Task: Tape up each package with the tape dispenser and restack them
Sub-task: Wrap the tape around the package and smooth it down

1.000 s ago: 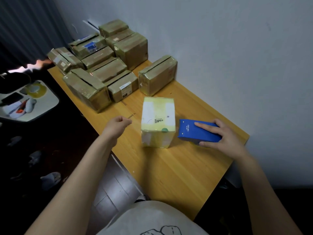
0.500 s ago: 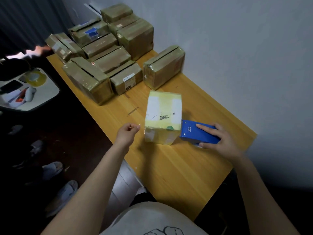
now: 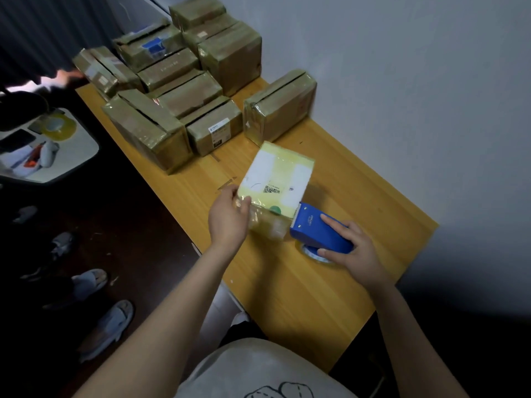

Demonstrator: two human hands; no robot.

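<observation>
The pale yellow package (image 3: 275,176) stands in the middle of the wooden surface (image 3: 301,297), a little turned, with white labels and a small printed code on its top. The left hand (image 3: 228,222) holds its near left corner; the fingers (image 3: 244,206) are curled around that corner, and shiny clear tape lies over the front face beside them. At the near right corner the blue tape dispenser (image 3: 319,231) touches the package with its toothed edge. The right hand (image 3: 353,248) grips the dispenser from behind, with the index finger stretched along the top and the thumb at the side by the tape roll (image 3: 311,254), which rests on the surface.

Behind the package, just beside it, lies a single brown package (image 3: 280,106) near the wall. To the left of it is a group of brown packages (image 3: 172,90), wrapped in tape, some stacked on others. Further left, apart from the surface, a small white table (image 3: 71,156) carries another tape roll (image 3: 59,126). On the dark floor are slippers (image 3: 106,326).
</observation>
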